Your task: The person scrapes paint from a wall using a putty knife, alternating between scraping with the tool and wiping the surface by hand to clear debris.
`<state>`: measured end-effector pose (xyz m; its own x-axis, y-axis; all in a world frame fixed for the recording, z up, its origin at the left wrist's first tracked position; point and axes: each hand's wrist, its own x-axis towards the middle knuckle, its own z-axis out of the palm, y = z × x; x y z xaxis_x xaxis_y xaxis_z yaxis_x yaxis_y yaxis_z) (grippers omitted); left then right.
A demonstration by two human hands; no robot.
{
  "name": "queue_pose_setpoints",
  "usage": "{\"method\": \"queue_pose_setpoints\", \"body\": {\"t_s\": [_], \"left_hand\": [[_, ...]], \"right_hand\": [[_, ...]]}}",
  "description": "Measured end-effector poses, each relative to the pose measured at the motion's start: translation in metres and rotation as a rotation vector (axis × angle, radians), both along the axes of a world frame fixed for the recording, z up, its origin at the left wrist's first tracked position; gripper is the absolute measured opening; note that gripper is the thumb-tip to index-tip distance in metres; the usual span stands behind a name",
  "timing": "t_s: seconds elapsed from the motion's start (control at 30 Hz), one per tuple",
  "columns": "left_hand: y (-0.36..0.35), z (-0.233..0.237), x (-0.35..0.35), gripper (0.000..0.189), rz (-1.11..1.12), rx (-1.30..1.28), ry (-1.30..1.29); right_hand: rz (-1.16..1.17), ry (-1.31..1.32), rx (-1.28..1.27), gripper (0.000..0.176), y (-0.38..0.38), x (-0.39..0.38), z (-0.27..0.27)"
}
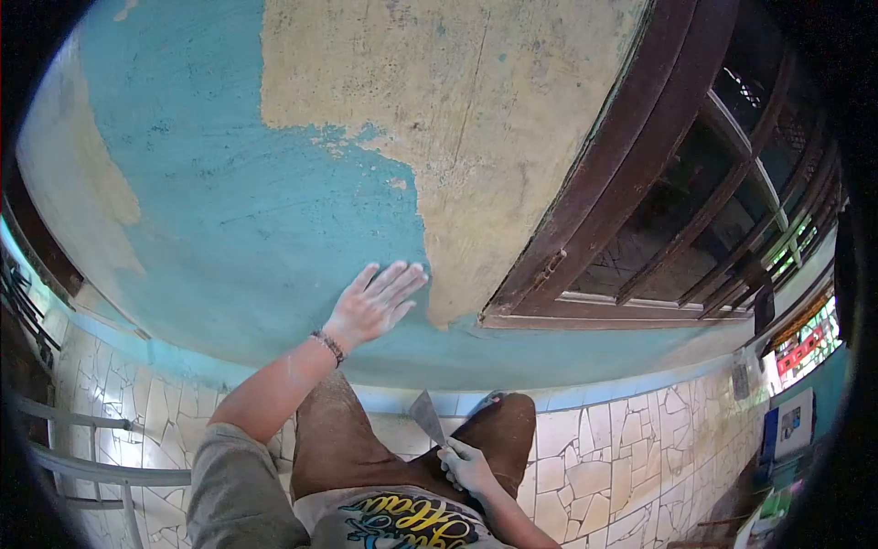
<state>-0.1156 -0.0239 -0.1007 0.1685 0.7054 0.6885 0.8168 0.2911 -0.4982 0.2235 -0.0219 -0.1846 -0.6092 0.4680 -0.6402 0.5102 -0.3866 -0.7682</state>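
Left hand (375,302) flat, fingers extended, palm toward turquoise-and-cream painted wall (238,229), left of dark-brown wooden window frame (622,183); right hand (468,467) grips triangular grey metal scraper (426,416).

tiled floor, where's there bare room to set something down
The widest bare patch of tiled floor lies right of the right leg, below the pale blue base strip. A smaller one lies between the left forearm and grey metal rails. It is crowded between the right leg and left leg, where the right hand holds a scraper.
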Motion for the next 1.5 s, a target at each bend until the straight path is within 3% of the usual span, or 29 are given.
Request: {"method": "queue_pose_setpoints", "body": {"t_s": [0.07,0.13,0.27,0.37,0.5,0.57,0.63,0.67,0.77,0.97,1.07,1.17,1.33,1.5], "left_hand": [[-0.002,-0.012,-0.007,0.059,-0.024,-0.007,0.015],[0.0,0.027,-0.013,0.06,-0.075,0.034,0.007],[0.015,0.12,-0.007,0.066,-0.013,0.381,-0.261],[0.027,0.116,0.01,0.068,0.024,0.481,-0.356],[0.027,0.01,0.026,0.065,-0.022,0.137,-0.228],[0.007,-0.027,0.048,0.063,-0.041,-0.039,-0.434],[-0.015,-0.036,0.083,0.064,-0.16,0.07,-0.707],[-0.02,-0.031,0.096,0.065,-0.221,0.126,-0.844],[-0.009,0.001,0.127,0.064,-0.43,0.252,-0.904],[0.049,0.071,0.13,0.061,-0.509,0.477,-0.823],[0.065,0.093,0.116,0.035,-0.422,0.614,-0.564],[0.082,0.099,0.102,0.016,-0.583,0.608,-0.485],[0.08,0.115,0.082,0.03,-0.705,0.761,-0.379],[0.078,0.124,0.074,0.029,-0.734,0.685,-0.325]], "right_hand": [[0.002,-0.017,-0.009,0.028,0.004,0.001,0.0],[0.026,-0.027,-0.004,0.028,0.012,0.005,-0.008],[0.003,-0.024,-0.015,0.028,0.01,0.0,0.005],[-0.031,0.052,-0.002,0.03,0.009,-0.005,0.013],[-0.086,0.141,0.1,0.042,0.027,-0.007,0.029],[-0.062,0.218,0.247,0.043,0.048,-0.004,0.049],[-0.08,0.274,0.25,0.043,0.069,-0.005,0.086],[-0.047,0.289,0.387,0.042,0.074,-0.01,0.108],[0.085,0.305,0.652,0.041,0.079,-0.03,0.181],[0.23,0.263,0.898,0.039,0.091,-0.071,0.263],[0.25,0.181,0.918,0.038,0.089,-0.073,0.285],[0.233,0.253,0.959,0.035,0.095,-0.067,0.292],[0.3,0.224,1.064,0.035,0.084,-0.08,0.304],[0.303,0.238,1.131,0.039,0.084,-0.08,0.302]]}}
